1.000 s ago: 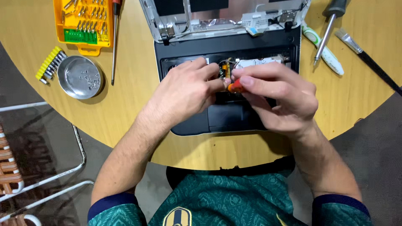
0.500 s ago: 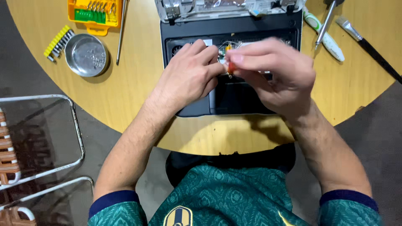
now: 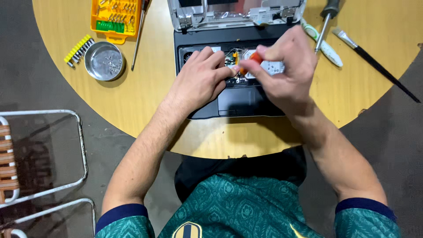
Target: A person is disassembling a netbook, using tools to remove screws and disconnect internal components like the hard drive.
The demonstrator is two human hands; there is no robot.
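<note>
The right hand point(image 3: 286, 72) pinched a small orange-handled screwdriver point(image 3: 251, 61) between thumb and fingertips, its tip down over the opened laptop point(image 3: 238, 103) in the middle of the round wooden table point(image 3: 145, 101). The left hand point(image 3: 200, 79) lay flat on the laptop's exposed inside, just left of the tool, fingers loosely curled and gripping nothing. Far left sat a round metal dish point(image 3: 105, 61), a yellow bit case point(image 3: 115, 17) beyond it. A black brush point(image 3: 374, 64) lay far right.
</note>
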